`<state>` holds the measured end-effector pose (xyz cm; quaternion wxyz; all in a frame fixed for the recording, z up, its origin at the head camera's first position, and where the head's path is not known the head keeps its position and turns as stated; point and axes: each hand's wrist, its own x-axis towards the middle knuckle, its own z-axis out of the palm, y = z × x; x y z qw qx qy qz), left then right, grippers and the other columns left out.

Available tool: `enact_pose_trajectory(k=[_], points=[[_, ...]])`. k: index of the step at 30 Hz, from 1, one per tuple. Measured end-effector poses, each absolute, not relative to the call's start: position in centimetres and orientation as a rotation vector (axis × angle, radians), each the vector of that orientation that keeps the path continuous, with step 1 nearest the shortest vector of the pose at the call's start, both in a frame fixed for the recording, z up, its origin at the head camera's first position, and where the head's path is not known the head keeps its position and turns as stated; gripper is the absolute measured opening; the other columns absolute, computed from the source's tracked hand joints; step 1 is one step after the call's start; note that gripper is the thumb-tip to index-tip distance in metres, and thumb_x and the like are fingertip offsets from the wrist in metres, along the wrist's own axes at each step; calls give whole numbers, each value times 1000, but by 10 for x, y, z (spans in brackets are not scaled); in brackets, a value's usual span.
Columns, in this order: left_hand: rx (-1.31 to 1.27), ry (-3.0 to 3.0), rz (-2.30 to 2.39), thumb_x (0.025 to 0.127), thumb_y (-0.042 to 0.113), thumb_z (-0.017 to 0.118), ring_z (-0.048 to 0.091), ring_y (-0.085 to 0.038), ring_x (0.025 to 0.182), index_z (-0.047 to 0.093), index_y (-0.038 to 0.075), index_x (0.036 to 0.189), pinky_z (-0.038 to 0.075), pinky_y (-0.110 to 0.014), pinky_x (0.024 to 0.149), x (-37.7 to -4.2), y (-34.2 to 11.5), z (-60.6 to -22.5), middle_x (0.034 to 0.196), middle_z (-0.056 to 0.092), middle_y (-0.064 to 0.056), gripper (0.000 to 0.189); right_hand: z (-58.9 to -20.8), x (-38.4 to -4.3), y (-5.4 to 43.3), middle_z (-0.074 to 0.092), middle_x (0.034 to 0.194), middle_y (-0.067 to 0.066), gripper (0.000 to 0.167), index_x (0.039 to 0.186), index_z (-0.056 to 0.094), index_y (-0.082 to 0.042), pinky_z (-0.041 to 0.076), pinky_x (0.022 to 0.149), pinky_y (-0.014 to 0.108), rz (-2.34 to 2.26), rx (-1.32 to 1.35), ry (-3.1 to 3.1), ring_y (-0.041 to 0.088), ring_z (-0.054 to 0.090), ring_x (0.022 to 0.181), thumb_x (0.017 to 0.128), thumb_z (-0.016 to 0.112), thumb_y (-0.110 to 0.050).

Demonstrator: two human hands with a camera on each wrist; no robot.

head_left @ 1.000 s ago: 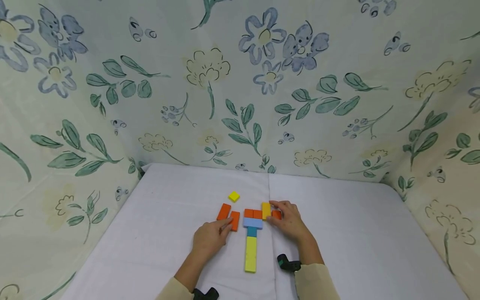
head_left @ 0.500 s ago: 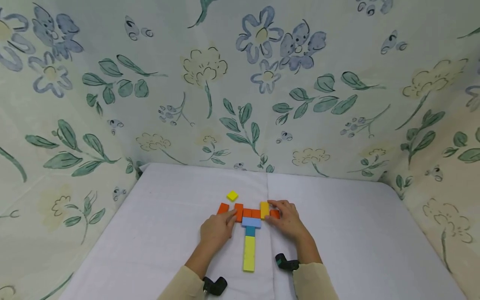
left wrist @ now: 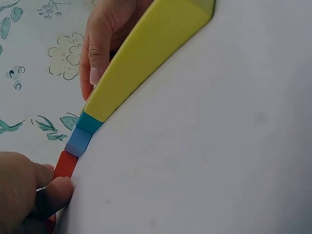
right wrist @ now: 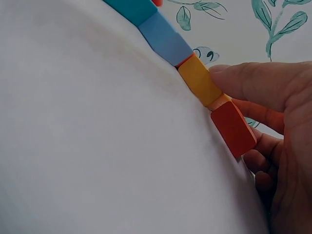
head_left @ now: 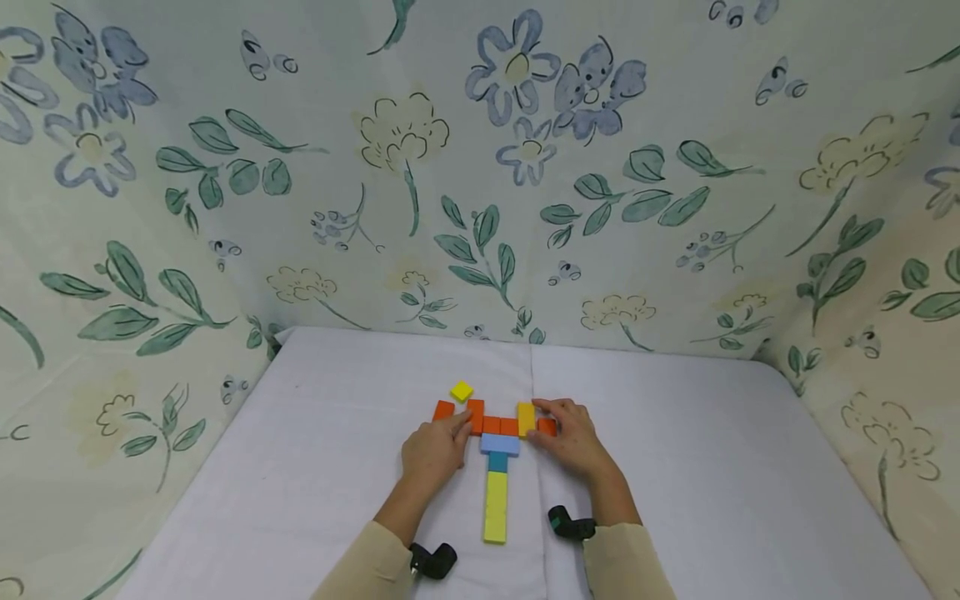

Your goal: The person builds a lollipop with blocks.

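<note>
In the head view, my left hand (head_left: 437,454) pinches an upright red-orange block (head_left: 476,414) at the left end of a row of two small red-orange blocks (head_left: 500,426). My right hand (head_left: 576,439) holds a yellow-orange block (head_left: 527,419) at the row's right end, thumb and index finger at its two ends. Under that hand lies another red-orange block (right wrist: 234,129). A light blue block (head_left: 499,445) touches the row from below. Beneath it come a teal block (head_left: 497,462) and a long yellow-green block (head_left: 495,508), in line.
Another red-orange block (head_left: 443,410) lies left of the row, partly covered by my left hand. A small yellow block (head_left: 462,391) sits turned like a diamond behind it. Everything rests on a white cloth-covered table (head_left: 697,467), with floral fabric (head_left: 480,167) rising behind.
My left hand has slid the red-orange block right and away from me, up against the small red-orange blocks. The right hand keeps its hold on the yellow-orange block.
</note>
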<state>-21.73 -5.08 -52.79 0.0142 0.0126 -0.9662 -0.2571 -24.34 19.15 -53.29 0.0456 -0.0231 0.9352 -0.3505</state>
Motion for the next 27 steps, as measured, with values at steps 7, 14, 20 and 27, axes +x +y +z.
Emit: enact_pose_trajectory(k=[7,14,20,27], points=[[-11,-2941,-717,100,42,64,34,-13,43,68,32,135,25,-23,45,-216,-51,-531,46,33,6,37,-532,-243,191,53,137,3,58,144,58,-31,41,109,55,-1080,-52,2848,28,40,130,89,78,-35],[-39,-2905,-663,100,43,64,29,-12,42,68,33,134,22,-23,44,-215,-52,-535,48,27,6,36,-532,-243,190,53,137,4,59,144,58,-29,42,108,55,-1058,-57,2858,28,41,129,89,78,-37],[-25,-2896,-648,99,44,64,28,-12,43,68,35,135,21,-24,45,-215,-52,-538,48,26,6,37,-529,-242,189,54,138,3,61,145,56,-29,41,111,56,-1092,-13,2834,28,41,130,88,78,-38],[-25,-2899,-644,100,46,63,26,-12,42,67,36,135,21,-24,44,-215,-52,-539,48,25,7,37,-522,-237,200,55,140,6,55,145,55,-27,43,112,53,-1272,162,2735,30,49,128,93,73,-34]])
